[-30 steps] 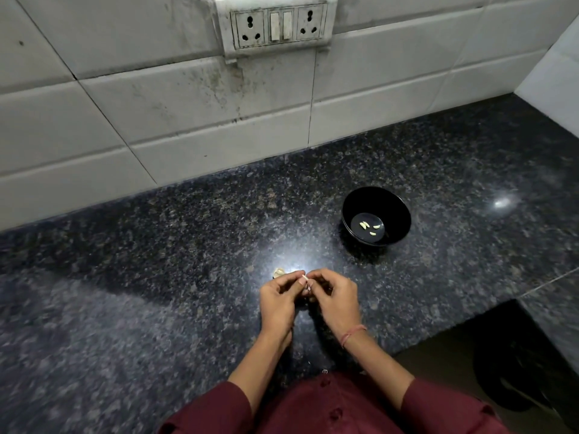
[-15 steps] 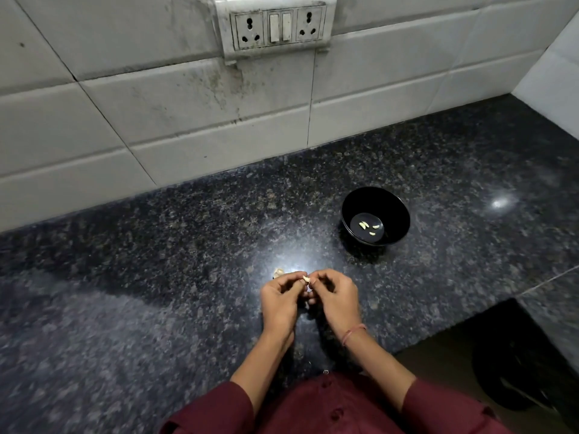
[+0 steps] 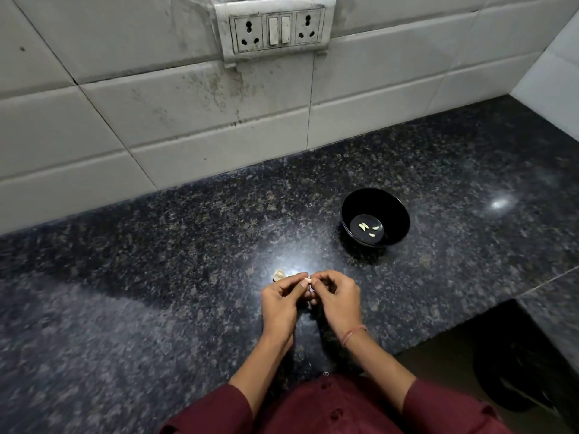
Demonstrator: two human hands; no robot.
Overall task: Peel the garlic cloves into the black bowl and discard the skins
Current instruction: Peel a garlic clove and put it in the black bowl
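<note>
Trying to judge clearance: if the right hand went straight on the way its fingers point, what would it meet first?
The right hand would meet the garlic clove it pinches, then the left hand just beyond; the black bowl seems off that line.

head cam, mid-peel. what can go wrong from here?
1. The garlic clove is small and only pinched at the fingertips of the left hand and right hand; it may slip onto the counter.
2. The black bowl sits apart, beyond and right of the hands, so a tossed clove might miss.
3. The pale scrap near the left hand lies loose; skins could stay undiscarded.
</note>
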